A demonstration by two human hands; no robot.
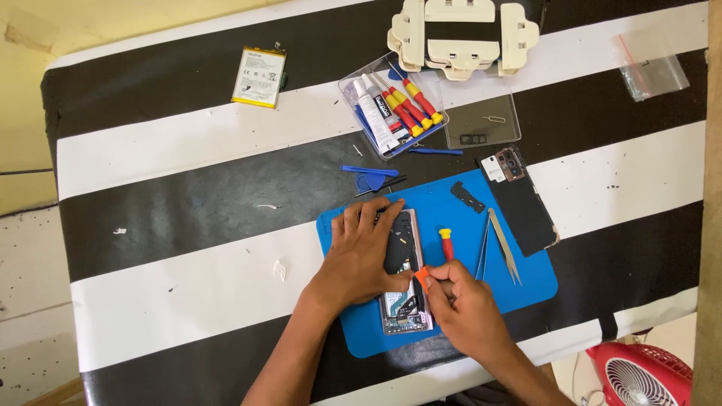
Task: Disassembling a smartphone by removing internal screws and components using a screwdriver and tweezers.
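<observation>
The black-and-white striped table point(188, 162) carries everything, and on it, under both hands, lies a blue work mat point(526, 282). On the mat, pinned beneath the left hand point(361, 252), is an opened smartphone point(406, 301) with its back off and its inner boards showing. The left hand lies flat and spread over the phone's upper half, fingers pressing down rather than gripping. The right hand point(462, 304), just beside it at the phone's right edge, is closed in a pinch on a small orange pry pick point(422, 277), whose tip touches the phone near its middle. To do this well, the left hand should, I judge, keep the phone from sliding while the pick works shallow and flat, so it lifts without gouging the parts beneath. Beyond the right hand lies the removed black back cover point(526, 207); between it and the hand rest metal tweezers point(500, 252) and a red-and-yellow screwdriver point(447, 242). Well beyond the left hand's fingertips sits a clear tool case point(391, 113) of screwdrivers and glue, with blue pry tools point(368, 171) nearer. Far off to the left hand's outer side lies a loose phone battery point(259, 76).
</observation>
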